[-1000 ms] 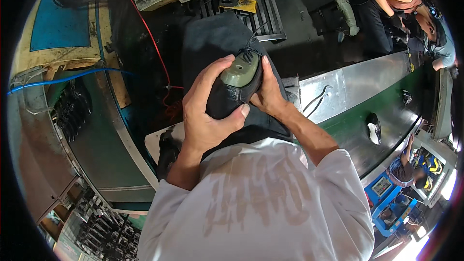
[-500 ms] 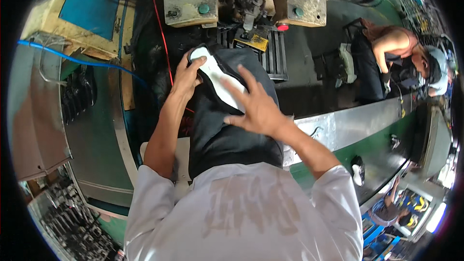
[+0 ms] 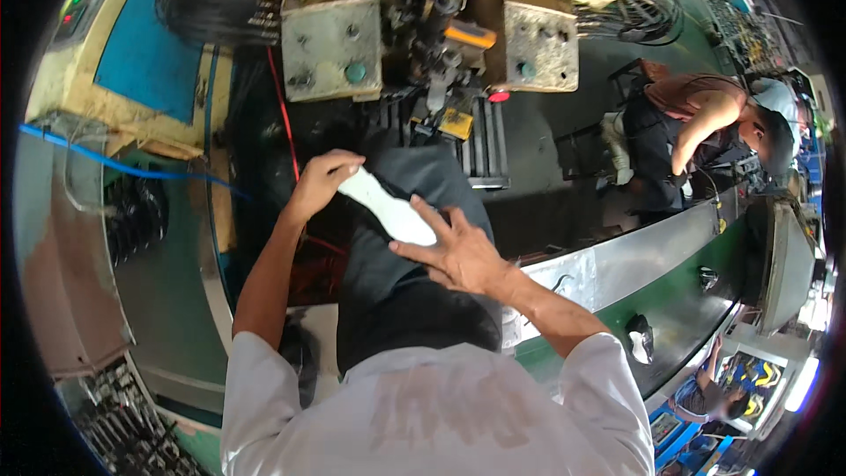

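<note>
A shoe upper with a white, sole-shaped underside (image 3: 388, 204) lies across my dark trousers, its black sides barely telling apart from the cloth. My left hand (image 3: 319, 185) grips its far left end, fingertips bent over the edge and thumb hidden from sight. Around the near right end, my right hand (image 3: 463, 256) clasps it with thumb on one side and index finger on the other.
Ahead stands a machine with two grey control boxes (image 3: 330, 53) and a red button (image 3: 499, 96). To the right runs a metal-edged green conveyor (image 3: 564, 335) carrying a black-and-white shoe (image 3: 641, 338). A seated co-worker (image 3: 705, 123) bends forward beyond it. A blue hose (image 3: 115, 159) crosses at left.
My right hand has come down from over the white underside to clasp its near end. The shoe upper sits lower in view, and the whole view has shifted.
</note>
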The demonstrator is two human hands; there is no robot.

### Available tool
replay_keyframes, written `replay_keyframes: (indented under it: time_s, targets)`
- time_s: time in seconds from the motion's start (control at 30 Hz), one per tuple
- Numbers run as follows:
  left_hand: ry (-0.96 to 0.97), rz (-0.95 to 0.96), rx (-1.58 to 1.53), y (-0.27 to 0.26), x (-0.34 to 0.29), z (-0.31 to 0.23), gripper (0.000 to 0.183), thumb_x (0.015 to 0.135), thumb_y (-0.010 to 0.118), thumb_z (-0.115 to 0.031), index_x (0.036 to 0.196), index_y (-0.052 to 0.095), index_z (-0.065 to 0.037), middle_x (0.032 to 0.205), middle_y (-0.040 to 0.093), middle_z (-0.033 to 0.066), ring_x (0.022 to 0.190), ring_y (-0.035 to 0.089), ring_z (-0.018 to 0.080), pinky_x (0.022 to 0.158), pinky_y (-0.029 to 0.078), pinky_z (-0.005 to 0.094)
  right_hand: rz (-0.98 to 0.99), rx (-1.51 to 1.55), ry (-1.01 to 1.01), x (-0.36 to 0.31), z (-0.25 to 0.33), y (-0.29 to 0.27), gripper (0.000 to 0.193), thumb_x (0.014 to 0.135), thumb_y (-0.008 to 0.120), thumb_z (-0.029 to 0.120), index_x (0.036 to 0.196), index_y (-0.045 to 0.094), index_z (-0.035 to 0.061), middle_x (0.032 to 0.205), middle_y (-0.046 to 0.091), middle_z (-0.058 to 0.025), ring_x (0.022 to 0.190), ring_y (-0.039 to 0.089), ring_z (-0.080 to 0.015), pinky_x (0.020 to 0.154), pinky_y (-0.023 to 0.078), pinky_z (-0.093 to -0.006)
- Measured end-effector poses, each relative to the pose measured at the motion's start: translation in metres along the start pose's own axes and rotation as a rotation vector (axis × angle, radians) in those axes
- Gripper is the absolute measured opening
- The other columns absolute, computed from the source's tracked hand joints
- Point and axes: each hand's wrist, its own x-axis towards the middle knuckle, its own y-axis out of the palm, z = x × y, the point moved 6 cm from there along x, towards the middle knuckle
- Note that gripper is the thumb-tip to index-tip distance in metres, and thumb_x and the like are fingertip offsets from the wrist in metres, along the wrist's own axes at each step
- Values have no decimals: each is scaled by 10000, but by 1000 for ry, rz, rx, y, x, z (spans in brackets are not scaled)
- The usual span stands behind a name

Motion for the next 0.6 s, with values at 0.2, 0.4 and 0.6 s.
replay_keyframes:
  time_s: [0.2,0.4,0.6]
  targets:
    - [-39,-45,-1150,14,59,-32,477,1132,547,-272,1510,536,20,1415,657,167,1312,634,267,1137,478,398,-124,30,234,-15,-17,-77,819,691,886,173,1452,663,378,1679,328,-278,1224,584,-478,1001,570,-520]
    - [-11,-238,-106,124,186,60,573,1082,615,-355,1524,508,-6,1444,614,229,1299,617,357,1146,471,473,-465,-271,278,49,-56,-196,827,749,858,187,1514,608,378,1673,287,-304,1230,557,-494,992,570,-547]
    - [94,-132,230,190,178,21,598,996,662,-209,1514,487,33,1405,585,313,1299,569,490,1122,471,517,-616,-409,385,132,-141,-217,740,885,807,280,1558,533,420,1665,279,-297,1192,555,-519,993,565,-569]
